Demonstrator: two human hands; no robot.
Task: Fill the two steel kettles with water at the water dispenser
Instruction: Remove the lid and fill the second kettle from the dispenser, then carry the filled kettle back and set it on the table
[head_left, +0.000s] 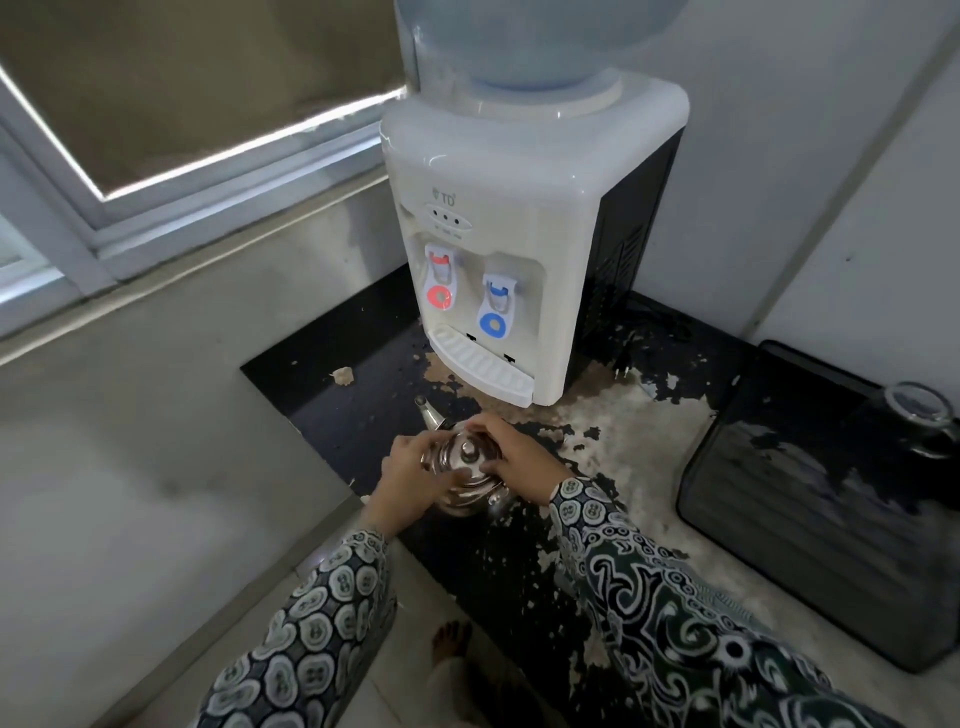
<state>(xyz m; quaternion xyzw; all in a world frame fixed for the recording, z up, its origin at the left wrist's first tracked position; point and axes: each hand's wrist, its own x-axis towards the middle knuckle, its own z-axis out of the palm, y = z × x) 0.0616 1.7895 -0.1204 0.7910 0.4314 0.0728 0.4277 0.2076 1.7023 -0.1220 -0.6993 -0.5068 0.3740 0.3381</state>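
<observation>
head view: left hand (404, 475) and right hand (511, 451) both grasp one steel kettle (466, 480) between them on the worn black tabletop (332, 395), fingers around its lid. water dispenser (511, 249) just beyond the hands, taps untouched. filling looks not started; second kettle not seen.

Both hands (410, 478) (511, 457) apparently grip the steel kettle (462, 486) lid.

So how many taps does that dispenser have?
2. The red tap is on the left of the dispenser front, the blue tap on the right, both above the drip tray.
</observation>
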